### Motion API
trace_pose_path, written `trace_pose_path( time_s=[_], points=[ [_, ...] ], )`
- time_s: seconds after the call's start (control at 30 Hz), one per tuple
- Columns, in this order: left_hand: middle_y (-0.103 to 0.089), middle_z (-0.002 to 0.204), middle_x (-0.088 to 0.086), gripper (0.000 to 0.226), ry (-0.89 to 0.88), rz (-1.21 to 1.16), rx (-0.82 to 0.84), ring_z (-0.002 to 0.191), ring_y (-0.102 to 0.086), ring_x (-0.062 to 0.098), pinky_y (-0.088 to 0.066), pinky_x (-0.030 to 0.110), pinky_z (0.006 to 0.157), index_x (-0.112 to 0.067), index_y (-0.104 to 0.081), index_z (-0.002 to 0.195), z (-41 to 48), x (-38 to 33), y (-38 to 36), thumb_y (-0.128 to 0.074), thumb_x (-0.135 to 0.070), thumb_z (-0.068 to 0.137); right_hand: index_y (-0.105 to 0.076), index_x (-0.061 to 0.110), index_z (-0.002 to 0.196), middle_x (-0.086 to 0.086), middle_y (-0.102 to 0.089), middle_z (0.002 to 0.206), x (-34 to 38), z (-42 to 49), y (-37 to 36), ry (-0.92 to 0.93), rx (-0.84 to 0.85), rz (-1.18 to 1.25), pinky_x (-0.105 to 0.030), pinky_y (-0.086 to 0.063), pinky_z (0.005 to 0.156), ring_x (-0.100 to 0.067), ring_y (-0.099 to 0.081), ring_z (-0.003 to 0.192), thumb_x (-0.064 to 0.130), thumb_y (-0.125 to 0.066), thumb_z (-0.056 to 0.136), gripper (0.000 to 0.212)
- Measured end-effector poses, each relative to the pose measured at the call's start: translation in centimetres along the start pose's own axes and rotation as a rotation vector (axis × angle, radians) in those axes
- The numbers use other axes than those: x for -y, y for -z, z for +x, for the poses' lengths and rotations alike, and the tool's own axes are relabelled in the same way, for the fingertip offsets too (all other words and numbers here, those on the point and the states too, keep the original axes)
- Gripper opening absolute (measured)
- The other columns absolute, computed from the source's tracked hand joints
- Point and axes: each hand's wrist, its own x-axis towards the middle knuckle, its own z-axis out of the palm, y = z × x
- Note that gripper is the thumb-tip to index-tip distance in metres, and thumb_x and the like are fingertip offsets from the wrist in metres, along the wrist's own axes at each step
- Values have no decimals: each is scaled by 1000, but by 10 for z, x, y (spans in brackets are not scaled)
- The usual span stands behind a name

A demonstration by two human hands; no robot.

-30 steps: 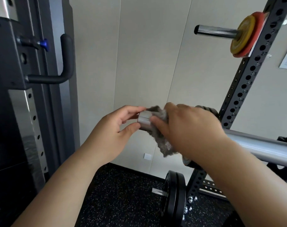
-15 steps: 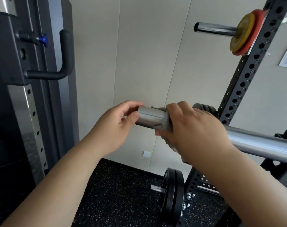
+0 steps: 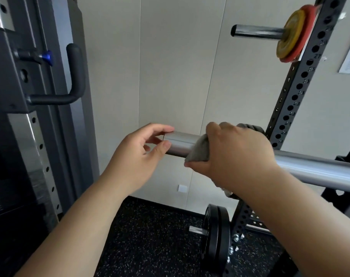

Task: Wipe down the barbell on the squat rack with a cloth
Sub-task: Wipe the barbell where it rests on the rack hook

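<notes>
Barbell sleeve under wipe, both hands engaged at its free end.

The barbell (image 3: 180, 143), a smooth brushed-steel cylinder, runs level from the perforated black squat rack (image 3: 294, 96) leftward. Right hand (image 3: 236, 156) is wrapped round it, fingers clamped on a soft grey cloth (image 3: 198, 150) bunched against the metal. Left hand (image 3: 138, 154) pinches the sleeve's end between thumb and fingers, narrowly spread. Speckled rubber floor (image 3: 150, 236) below.
</notes>
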Motion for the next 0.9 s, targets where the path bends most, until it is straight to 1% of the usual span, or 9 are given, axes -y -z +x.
trace_pose_path(
  time_s=[0.07, 0.17, 0.23, 0.37, 0.47, 0.6, 0.67, 0.8, 0.9],
  points=[
    [-72, 113, -25, 28, 12, -15, -5, 106, -67, 6, -53, 42, 95, -41, -68, 120, 2, -1, -3, -65, -19, 102, -40, 22, 95, 4, -46, 86, 22, 12, -9, 32, -31, -8, -31, -27, 58, -22, -47, 67, 74, -60, 82, 58],
    [-76, 107, -18, 20, 52, -50, -10, 103, -70, 6, -57, 38, 93, -37, -69, 117, 6, -5, -6, -59, -25, 105, -61, 15, 86, -3, -56, 75, 44, 24, -29, 133, -64, -45, -31, -27, 59, -28, -58, 55, 50, -73, 77, 38],
    [-77, 103, -18, 16, 34, -27, -31, 99, -71, 4, -57, 38, 90, -37, -69, 115, 6, -6, -5, -59, -32, 104, -63, 14, 82, -4, -58, 72, 41, 20, -23, 141, -137, -6, -30, -25, 56, -30, -59, 51, 39, -67, 79, 25],
    [-65, 128, -27, 28, -46, 80, 11, 120, -60, 0, -47, 24, 95, -43, -63, 125, -11, -1, 0, -60, -45, 98, -47, 24, 118, 5, -51, 106, 0, -9, -1, 62, 20, -44, -32, -31, 60, -21, -60, 86, 61, -58, 93, 46],
    [-63, 126, -26, 34, -14, 72, 49, 120, -57, 3, -44, 24, 94, -53, -56, 128, -12, 1, -3, -63, -36, 99, -42, 23, 114, 4, -40, 98, 0, -3, 4, 54, 88, -60, -31, -28, 60, -22, -50, 81, 66, -64, 89, 54],
    [-67, 118, -25, 30, 2, 53, 57, 113, -60, 4, -44, 18, 87, -50, -59, 125, -2, -2, -5, -59, -30, 102, -51, 19, 124, -2, -54, 114, 36, 28, -12, 172, 78, 77, -34, -32, 77, -29, -62, 103, 57, -61, 93, 50],
    [-69, 115, -18, 26, 19, 40, 52, 108, -63, 2, -45, 15, 83, -48, -61, 126, 0, 0, -8, -55, -36, 104, -51, 20, 127, -1, -54, 112, 32, 26, -15, 167, 63, 59, -33, -32, 73, -29, -64, 100, 60, -65, 90, 56],
    [-67, 116, -22, 30, 24, 73, 29, 102, -59, -9, -41, 12, 83, -49, -61, 130, -4, -2, -8, -53, -49, 101, -48, 28, 107, 8, -41, 89, -18, -8, -4, 51, 25, -85, -28, -25, 49, -20, -64, 78, 71, -70, 80, 55],
    [-61, 126, -35, 34, -51, 85, 26, 118, -52, -14, -35, 2, 92, -48, -59, 130, -11, -6, -10, -63, -33, 100, -40, 31, 108, 10, -44, 98, -41, -29, 8, -1, 106, -30, -32, -37, 62, -17, -61, 91, 73, -59, 83, 53]
  ],
)
